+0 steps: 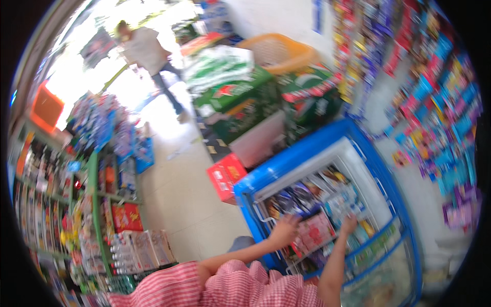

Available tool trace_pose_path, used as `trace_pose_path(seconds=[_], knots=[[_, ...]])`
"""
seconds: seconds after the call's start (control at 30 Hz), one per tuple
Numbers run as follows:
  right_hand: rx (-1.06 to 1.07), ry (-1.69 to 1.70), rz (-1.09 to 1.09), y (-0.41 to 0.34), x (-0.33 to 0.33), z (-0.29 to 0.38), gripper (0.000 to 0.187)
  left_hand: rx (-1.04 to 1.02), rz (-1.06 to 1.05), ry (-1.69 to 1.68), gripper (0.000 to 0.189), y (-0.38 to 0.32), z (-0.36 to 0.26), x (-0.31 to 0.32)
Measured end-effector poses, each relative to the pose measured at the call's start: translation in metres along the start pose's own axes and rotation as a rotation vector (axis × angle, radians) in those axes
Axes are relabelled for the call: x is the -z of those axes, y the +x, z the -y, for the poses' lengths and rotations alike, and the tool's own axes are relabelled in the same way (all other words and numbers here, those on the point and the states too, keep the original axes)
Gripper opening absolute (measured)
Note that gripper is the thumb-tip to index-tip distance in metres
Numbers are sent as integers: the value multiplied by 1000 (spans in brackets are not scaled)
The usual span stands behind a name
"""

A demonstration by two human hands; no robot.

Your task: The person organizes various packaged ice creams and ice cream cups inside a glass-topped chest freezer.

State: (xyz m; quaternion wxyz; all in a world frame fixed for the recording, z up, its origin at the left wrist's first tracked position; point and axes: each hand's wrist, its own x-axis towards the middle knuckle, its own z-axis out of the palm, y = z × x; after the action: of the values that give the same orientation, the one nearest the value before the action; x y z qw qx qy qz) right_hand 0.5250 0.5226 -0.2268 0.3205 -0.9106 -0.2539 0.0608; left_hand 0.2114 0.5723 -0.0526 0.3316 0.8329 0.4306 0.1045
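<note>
In the head view, a blue-framed chest freezer stands before me with its top partly uncovered. My left hand is over the near left part of the opening, beside pink-and-red packages and just below dark blue wrapped packs. My right hand reaches in farther right, at light blue and white packs. Blur hides whether the fingers of either hand grip a pack. White wire basket edges run along the packages, and a sliding glass lid covers the near right end.
Green beer cartons and a red box stand beyond the freezer, with an orange basket behind. Hanging snack packets line the right wall. Stocked shelves flank the tiled aisle at left. A person is by the bright doorway.
</note>
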Motion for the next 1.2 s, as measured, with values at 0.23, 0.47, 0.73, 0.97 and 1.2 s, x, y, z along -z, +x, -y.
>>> trace_pose_path(seconds=[0.23, 0.47, 0.73, 0.97, 1.2], knots=[[-226, 4, -29, -30, -13, 42, 18, -150, -71, 29, 59, 26, 19, -3], [-269, -7, -47, -51, -7, 56, 26, -207, 2, -25, 57, 49, 6, -4], [-393, -231, 46, -38, -16, 103, 59, -182, 74, 7, 60, 51, 37, 17], [-284, -388, 69, -48, -28, 97, 45, -178, 102, -17, 59, 54, 49, 22], [-118, -183, -30, -57, -21, 76, 12, -209, 120, -25, 56, 58, 49, 22]])
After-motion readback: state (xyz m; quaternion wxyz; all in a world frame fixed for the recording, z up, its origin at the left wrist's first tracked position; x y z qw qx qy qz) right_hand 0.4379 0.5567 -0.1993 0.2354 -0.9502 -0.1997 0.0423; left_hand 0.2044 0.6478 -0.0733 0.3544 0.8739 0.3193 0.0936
